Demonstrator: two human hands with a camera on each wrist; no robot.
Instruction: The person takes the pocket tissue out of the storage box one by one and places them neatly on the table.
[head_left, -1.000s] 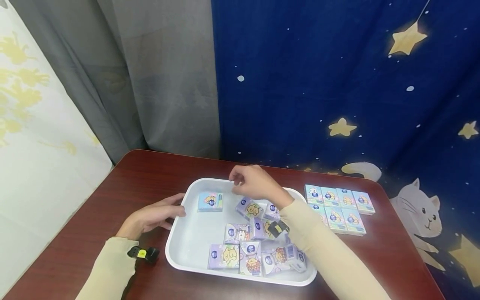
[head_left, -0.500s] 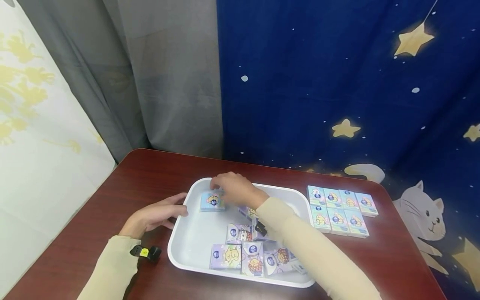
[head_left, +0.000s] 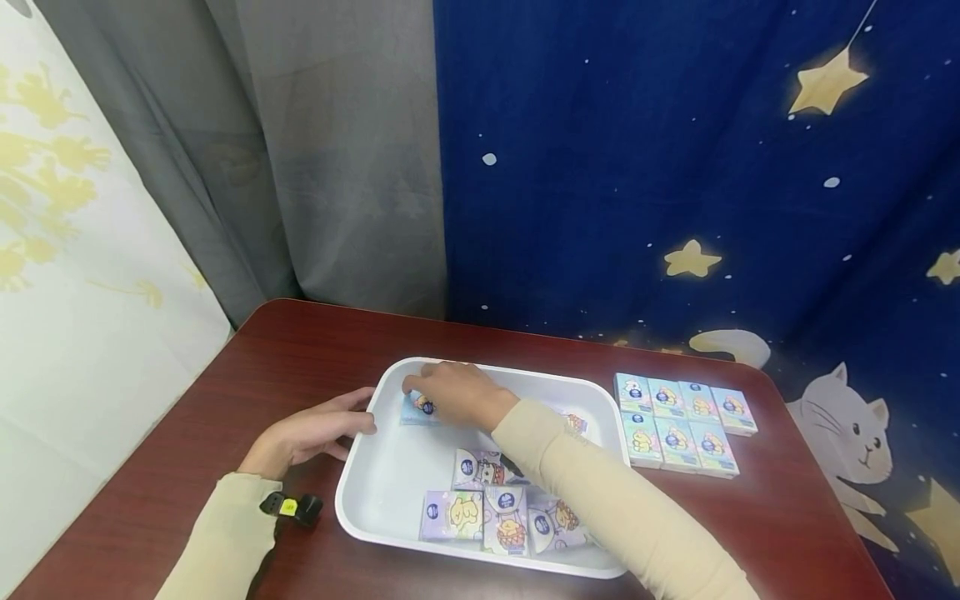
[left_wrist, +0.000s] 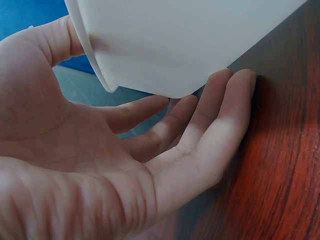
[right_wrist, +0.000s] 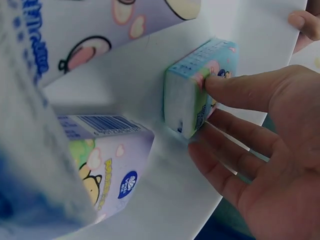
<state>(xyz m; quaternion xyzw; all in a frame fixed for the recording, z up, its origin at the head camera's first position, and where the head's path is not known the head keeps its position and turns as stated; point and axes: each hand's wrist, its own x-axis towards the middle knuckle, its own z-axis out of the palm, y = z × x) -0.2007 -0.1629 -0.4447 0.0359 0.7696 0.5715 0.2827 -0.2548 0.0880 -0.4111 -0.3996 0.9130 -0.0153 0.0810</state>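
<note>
A blue tissue pack [head_left: 415,414] lies in the far left corner of the white tray [head_left: 386,483]. My right hand [head_left: 453,394] pinches this pack, its thumb on the printed face and the fingertips along a side, as the right wrist view shows. At the tray's left end, my left hand [head_left: 318,429] grips the edge; the thumb [left_wrist: 65,42] is over the rim and the fingers [left_wrist: 215,105] curl against the wall and bottom edge. Several purple tissue packs [head_left: 452,514] lie in the tray's near and right parts, some hidden under my right forearm.
Several blue tissue packs [head_left: 677,442] lie in two rows on the red-brown table [head_left: 315,350], right of the tray. A purple pack [right_wrist: 115,170] stands near my right hand. Grey and dark blue curtains [head_left: 555,167] hang behind the table's far edge.
My right hand has moved left and down from above the tray's far side onto the blue tissue pack, and now pinches it. The left hand keeps its place on the tray's edge.
</note>
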